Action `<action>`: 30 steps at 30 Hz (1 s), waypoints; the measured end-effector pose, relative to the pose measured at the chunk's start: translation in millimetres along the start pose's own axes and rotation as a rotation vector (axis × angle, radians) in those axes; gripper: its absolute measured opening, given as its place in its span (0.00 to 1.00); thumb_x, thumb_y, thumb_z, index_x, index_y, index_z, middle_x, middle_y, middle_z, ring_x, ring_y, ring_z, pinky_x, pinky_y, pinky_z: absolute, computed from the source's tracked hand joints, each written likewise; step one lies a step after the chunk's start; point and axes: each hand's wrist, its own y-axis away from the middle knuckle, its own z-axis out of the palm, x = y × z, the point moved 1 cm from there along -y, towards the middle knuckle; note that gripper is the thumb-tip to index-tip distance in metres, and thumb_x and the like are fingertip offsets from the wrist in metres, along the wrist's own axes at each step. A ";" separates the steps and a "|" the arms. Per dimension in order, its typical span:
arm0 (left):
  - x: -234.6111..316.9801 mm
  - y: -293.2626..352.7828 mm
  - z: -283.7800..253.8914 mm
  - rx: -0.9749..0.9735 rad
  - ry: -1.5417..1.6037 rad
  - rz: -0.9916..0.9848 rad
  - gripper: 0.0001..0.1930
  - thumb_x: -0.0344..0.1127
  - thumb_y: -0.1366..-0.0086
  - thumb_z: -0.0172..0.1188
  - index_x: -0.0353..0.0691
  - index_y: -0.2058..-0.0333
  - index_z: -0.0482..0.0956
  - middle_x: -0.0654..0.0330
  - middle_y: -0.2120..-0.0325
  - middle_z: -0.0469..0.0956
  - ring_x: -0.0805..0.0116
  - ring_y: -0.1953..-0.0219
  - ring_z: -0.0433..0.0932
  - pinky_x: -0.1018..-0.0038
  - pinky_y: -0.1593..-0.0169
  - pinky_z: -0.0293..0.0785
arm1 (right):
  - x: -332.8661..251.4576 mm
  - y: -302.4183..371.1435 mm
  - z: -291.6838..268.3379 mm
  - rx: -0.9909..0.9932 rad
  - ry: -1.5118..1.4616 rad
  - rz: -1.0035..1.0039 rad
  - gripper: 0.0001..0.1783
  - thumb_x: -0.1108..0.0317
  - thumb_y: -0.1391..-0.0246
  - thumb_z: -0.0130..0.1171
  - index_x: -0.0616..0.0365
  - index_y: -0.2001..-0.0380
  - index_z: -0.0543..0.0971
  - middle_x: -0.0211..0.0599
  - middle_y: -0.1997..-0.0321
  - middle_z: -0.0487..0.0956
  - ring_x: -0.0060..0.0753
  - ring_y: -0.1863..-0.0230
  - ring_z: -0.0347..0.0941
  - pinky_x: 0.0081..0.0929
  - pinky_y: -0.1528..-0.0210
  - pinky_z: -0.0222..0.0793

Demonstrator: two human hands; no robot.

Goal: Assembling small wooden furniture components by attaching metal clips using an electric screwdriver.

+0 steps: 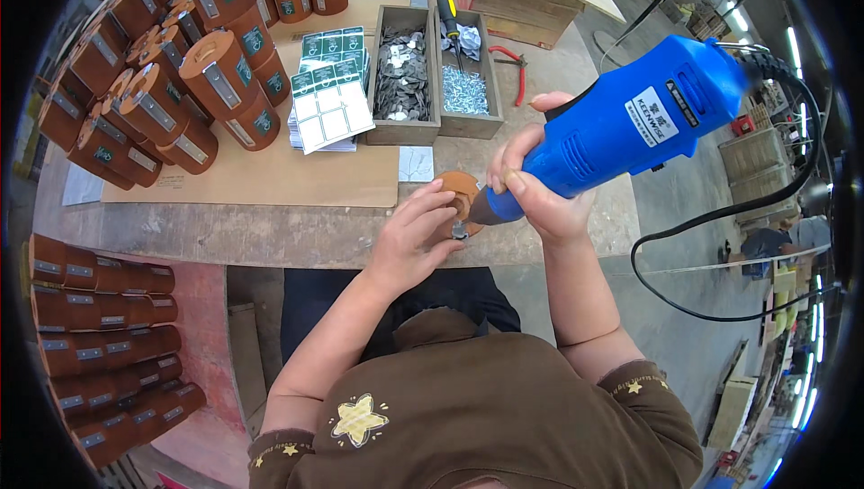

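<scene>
My right hand (551,206) is wrapped around a blue electric screwdriver (621,120), which tilts with its dark nose pointing down and left. That nose meets a small red-brown wooden cylinder (461,185) near the table's front edge. My left hand (412,239) grips the cylinder from its left side, fingers curled over it. A bit of metal (461,230) shows at the cylinder's near side, beside the left fingertips. The screwdriver's tip is hidden, so I cannot tell exactly what it touches.
Finished-looking brown cylinders (225,75) with metal strips are stacked at left. Green-and-white label sheets (331,111) lie beside wooden boxes of metal plates (402,75) and screws (465,90). A yellow-black screwdriver (447,17) and red-handled pliers (520,80) lie there. A black cable (720,228) loops at right.
</scene>
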 end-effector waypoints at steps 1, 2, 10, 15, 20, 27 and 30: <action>0.8 0.6 1.2 0.013 0.009 -0.006 0.20 0.26 0.64 0.67 0.35 0.68 0.75 0.56 0.59 0.72 0.57 0.49 0.66 0.66 0.50 0.65 | 0.3 0.6 0.7 -0.002 -0.022 -0.006 0.31 0.78 0.66 0.58 0.64 0.55 0.59 0.31 0.77 0.72 0.17 0.74 0.68 0.14 0.70 0.63; 0.8 1.3 2.3 0.027 0.018 -0.012 0.18 0.25 0.64 0.67 0.35 0.69 0.75 0.56 0.60 0.73 0.56 0.49 0.66 0.66 0.49 0.65 | 0.8 0.8 1.1 -0.005 -0.044 -0.011 0.30 0.78 0.66 0.58 0.64 0.56 0.59 0.31 0.77 0.72 0.17 0.75 0.68 0.14 0.70 0.63; -7.7 5.2 9.0 0.095 0.085 0.003 0.15 0.24 0.62 0.65 0.35 0.71 0.76 0.55 0.61 0.74 0.54 0.49 0.66 0.65 0.49 0.65 | -0.6 -2.7 2.1 -0.075 -0.084 -0.059 0.30 0.81 0.64 0.55 0.64 0.55 0.56 0.34 0.78 0.71 0.22 0.75 0.69 0.17 0.72 0.64; -8.4 4.8 7.9 0.092 0.090 -0.011 0.15 0.24 0.62 0.65 0.35 0.71 0.76 0.55 0.61 0.74 0.54 0.50 0.66 0.65 0.49 0.64 | 1.3 -2.7 5.7 -0.099 -0.098 -0.082 0.31 0.83 0.64 0.54 0.64 0.55 0.54 0.34 0.79 0.70 0.23 0.76 0.69 0.17 0.73 0.64; -10.0 5.5 7.9 0.089 0.135 0.008 0.16 0.25 0.62 0.66 0.34 0.70 0.76 0.55 0.62 0.73 0.55 0.50 0.66 0.65 0.50 0.65 | -1.4 -2.1 8.5 -0.140 -0.052 -0.091 0.31 0.85 0.65 0.52 0.64 0.55 0.53 0.35 0.79 0.70 0.22 0.77 0.68 0.16 0.75 0.64; -9.9 4.6 7.3 0.093 0.130 -0.002 0.17 0.25 0.63 0.66 0.34 0.69 0.75 0.56 0.62 0.73 0.55 0.50 0.67 0.66 0.51 0.65 | 4.4 -3.1 7.0 -0.142 -0.087 -0.071 0.31 0.85 0.65 0.52 0.65 0.56 0.53 0.36 0.78 0.70 0.22 0.78 0.68 0.16 0.75 0.63; -9.6 5.4 7.0 0.092 0.121 -0.003 0.17 0.25 0.63 0.66 0.34 0.69 0.75 0.56 0.61 0.73 0.56 0.50 0.67 0.66 0.51 0.65 | 4.1 -2.5 9.4 -0.131 -0.108 -0.077 0.31 0.84 0.65 0.53 0.65 0.56 0.53 0.35 0.78 0.70 0.21 0.78 0.68 0.15 0.75 0.63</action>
